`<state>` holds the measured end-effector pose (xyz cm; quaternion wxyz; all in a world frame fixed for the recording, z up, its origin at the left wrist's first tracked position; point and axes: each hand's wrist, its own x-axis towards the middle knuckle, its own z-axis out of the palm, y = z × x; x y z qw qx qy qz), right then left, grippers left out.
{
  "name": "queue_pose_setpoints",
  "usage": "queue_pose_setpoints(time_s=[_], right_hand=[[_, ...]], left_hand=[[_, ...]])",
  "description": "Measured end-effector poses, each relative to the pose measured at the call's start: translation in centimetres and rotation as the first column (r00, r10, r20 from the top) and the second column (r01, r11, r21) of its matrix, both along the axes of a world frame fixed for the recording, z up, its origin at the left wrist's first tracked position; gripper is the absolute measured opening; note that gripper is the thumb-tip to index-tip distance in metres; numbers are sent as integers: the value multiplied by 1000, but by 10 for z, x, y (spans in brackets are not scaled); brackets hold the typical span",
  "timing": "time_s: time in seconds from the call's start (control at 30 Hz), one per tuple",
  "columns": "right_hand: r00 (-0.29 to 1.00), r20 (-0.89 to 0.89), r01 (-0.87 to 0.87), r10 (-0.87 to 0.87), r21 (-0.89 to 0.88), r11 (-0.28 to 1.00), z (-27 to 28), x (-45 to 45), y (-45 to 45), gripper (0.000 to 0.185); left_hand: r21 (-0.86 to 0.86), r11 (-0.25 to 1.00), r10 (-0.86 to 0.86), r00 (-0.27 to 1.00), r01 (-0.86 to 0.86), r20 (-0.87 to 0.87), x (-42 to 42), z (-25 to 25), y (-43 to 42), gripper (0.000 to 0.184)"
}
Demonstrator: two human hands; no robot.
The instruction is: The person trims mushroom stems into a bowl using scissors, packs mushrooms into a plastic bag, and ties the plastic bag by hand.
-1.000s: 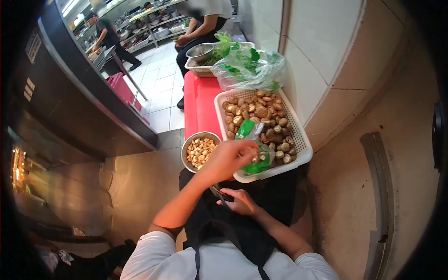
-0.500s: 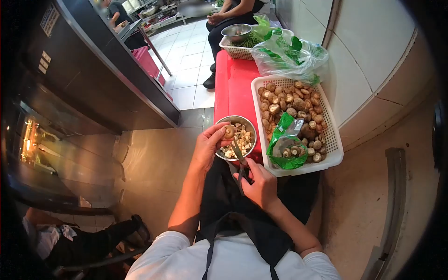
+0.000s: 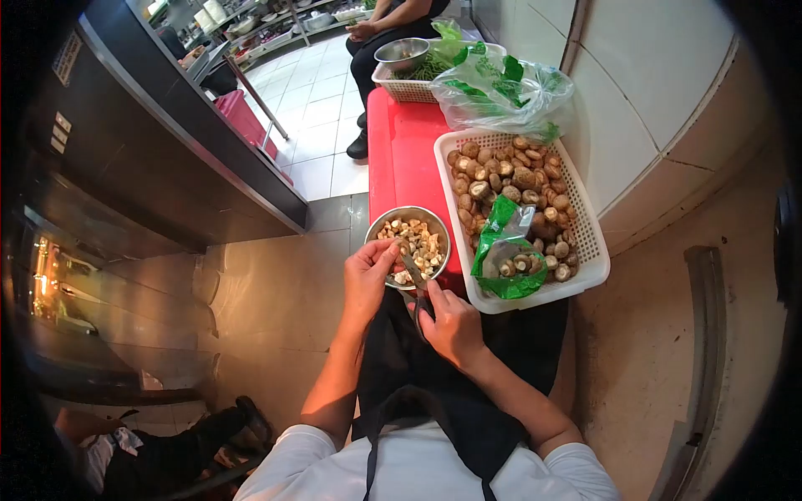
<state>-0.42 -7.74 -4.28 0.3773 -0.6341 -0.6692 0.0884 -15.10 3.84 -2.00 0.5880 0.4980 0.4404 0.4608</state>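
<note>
Pinched in my left hand (image 3: pixel 368 275) is a small brown mushroom (image 3: pixel 403 249), held over the near left part of a steel bowl (image 3: pixel 447 242). Cut pale mushroom pieces (image 3: pixel 426 242) lie in that bowl. My right hand (image 3: pixel 454 326) is closed round dark-handled scissors (image 3: pixel 420 305), whose blades point up at the mushroom. To the right, a white perforated basket (image 3: pixel 595 275) holds many brown mushrooms (image 3: pixel 524 177). On top of them lies a green and clear plastic bag (image 3: pixel 511 282) with several mushrooms showing in it.
The bowl stands on a red surface (image 3: pixel 401 159). Farther back are another basket (image 3: pixel 407 90) with greens, a small steel bowl (image 3: pixel 403 52) and a clear bag (image 3: pixel 501 96). A seated person (image 3: pixel 380 42) is beyond; another person's legs (image 3: pixel 200 434) show at lower left.
My left hand has come back from the mushroom basket to the bowl with a mushroom. The scissors have moved up from my lap, and their blades are now at the mushroom.
</note>
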Motion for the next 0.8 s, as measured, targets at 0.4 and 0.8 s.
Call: queue_pose_setpoints(time_s=[0.4,0.8], right_hand=[[969,-245,-33,25,-27,999,-25,-9,11,43],[-1,-961,-499,-276,-238,833,-6,-5,6,34]], left_hand=[[8,1000,30,997,-29,-73,4,-34,11,21],[248,968,28,965,38,-259,0,-55,14,28]])
